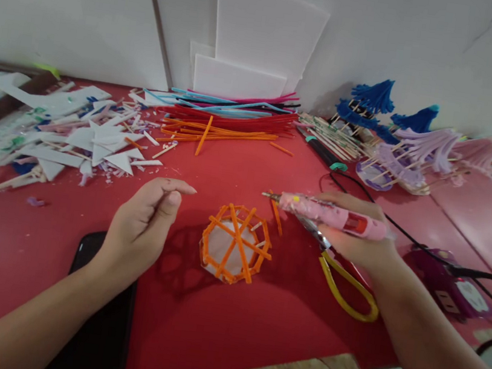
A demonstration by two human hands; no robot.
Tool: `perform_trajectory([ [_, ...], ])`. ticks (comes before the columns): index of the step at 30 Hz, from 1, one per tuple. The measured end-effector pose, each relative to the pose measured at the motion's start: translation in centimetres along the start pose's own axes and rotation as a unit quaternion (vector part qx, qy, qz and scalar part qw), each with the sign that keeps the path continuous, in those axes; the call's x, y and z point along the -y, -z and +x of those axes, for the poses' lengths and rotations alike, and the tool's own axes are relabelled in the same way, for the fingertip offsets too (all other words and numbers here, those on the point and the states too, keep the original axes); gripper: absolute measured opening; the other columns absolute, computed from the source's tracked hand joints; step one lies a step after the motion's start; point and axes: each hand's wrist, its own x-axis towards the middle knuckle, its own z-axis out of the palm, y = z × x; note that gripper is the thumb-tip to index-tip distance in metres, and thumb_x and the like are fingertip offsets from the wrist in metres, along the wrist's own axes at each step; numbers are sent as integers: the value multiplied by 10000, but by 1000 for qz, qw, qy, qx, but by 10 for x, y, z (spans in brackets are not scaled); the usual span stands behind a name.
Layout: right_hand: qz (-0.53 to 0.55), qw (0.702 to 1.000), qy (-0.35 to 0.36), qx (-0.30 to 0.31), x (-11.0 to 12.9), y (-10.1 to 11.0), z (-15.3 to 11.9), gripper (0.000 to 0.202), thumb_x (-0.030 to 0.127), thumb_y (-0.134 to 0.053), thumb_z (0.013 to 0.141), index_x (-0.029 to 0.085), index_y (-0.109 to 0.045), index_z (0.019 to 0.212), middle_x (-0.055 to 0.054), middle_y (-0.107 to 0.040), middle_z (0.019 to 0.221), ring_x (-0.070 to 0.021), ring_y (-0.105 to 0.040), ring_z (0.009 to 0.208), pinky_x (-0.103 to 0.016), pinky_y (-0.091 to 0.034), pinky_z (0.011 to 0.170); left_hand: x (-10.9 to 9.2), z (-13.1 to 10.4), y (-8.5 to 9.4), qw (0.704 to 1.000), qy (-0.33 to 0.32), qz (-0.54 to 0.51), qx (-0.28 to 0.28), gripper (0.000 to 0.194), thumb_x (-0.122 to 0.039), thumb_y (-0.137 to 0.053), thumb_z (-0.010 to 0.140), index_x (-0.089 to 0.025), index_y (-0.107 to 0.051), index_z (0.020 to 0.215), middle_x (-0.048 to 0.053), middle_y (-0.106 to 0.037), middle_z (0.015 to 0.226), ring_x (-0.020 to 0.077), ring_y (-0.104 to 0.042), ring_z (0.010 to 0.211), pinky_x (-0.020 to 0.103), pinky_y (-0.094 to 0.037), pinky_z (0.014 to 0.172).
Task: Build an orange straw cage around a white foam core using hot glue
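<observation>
A small round frame (238,241) of orange pipe cleaners, with strips crossed over its top and a pale base, stands on the red table between my hands. To its left is my left hand (144,219), index finger stretched out and thumb a little apart, with nothing visible in it. My right hand (352,242) is wrapped round a pink hot glue gun (328,214). Its metal nozzle points left, above and right of the frame. Under that hand lie scissors with yellow handles (350,291), partly hidden. A short orange pipe cleaner piece (276,216) lies near the nozzle.
Pipe cleaners (226,130) lie at the back before white foam boards (268,29). White scraps (93,132) are heaped left. A black phone (104,311) lies under my left forearm. Blue and purple models (387,125), a black-handled tool (323,153), cords and a purple power strip (452,284) are right.
</observation>
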Motion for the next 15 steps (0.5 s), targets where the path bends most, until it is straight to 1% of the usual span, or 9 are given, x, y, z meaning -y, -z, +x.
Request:
perform_trajectory([
  [1,-28,1000,1,-2,-9,6,-1,228,186,-625,790,238,-640,1011,-70,-709,903,-213,-690,750,-304,-540,578,-3,-1,1,1000,-29,6,3,190,-332,-507,920,-253,-614,1057,-30,-546,674,144,-535,597,289,-465,654],
  [2,-56,998,14,-4,-18,12,-3,277,196,-616,790,239,-629,1063,-82,-703,938,-232,-690,790,-321,-545,584,-6,-3,2,998,-60,10,11,275,-390,-581,879,-257,-592,1119,-9,-596,771,172,-589,702,322,-487,743],
  [3,-95,995,32,-17,-29,18,-5,318,194,-597,784,246,-618,1097,-89,-693,992,-253,-684,849,-346,-552,610,-9,-6,2,996,-90,9,24,450,-460,-669,806,-260,-556,1193,26,-631,929,220,-620,860,372,-487,853],
  [4,-112,993,34,-16,-39,23,-7,368,174,-587,762,249,-609,1122,-92,-682,1031,-275,-675,895,-374,-557,633,-13,-9,1,994,-105,8,37,660,-524,-746,711,-264,-505,1267,69,-612,1127,281,-594,1047,434,-449,971],
  [6,-156,986,52,7,-58,31,-11,434,140,-561,717,261,-599,1132,-80,-675,1012,-289,-661,885,-397,-552,628,-21,-18,-3,994,-90,1,67,982,-572,-835,559,-275,-384,1378,125,-450,1403,375,-422,1310,543,-323,1114],
  [8,-186,979,70,38,-71,33,-14,466,91,-519,689,266,-596,1114,-66,-671,950,-271,-648,831,-380,-538,612,-26,-27,-10,995,-37,-30,88,1112,-535,-856,551,-292,-236,1442,158,-332,1487,401,-326,1386,608,-294,1127],
  [11,-208,974,79,50,-70,29,-15,445,45,-485,680,252,-606,1054,-73,-654,884,-259,-626,801,-391,-517,663,-26,-36,-22,993,-23,-42,109,1176,-483,-878,545,-301,-144,1444,193,-284,1487,419,-322,1387,659,-321,1095],
  [13,-232,970,70,22,-51,25,-12,379,62,-495,717,252,-605,1026,-88,-634,886,-288,-608,841,-457,-495,739,-24,-38,-27,993,-33,-38,107,1098,-436,-861,599,-303,-149,1424,188,-334,1436,397,-408,1332,648,-377,1062],
  [15,-235,970,59,-19,-19,20,-6,306,102,-511,789,268,-589,1033,-96,-625,933,-312,-590,912,-514,-466,807,-22,-38,-29,994,-39,-34,98,935,-386,-806,687,-304,-190,1386,175,-385,1377,369,-484,1265,617,-446,1015],
])
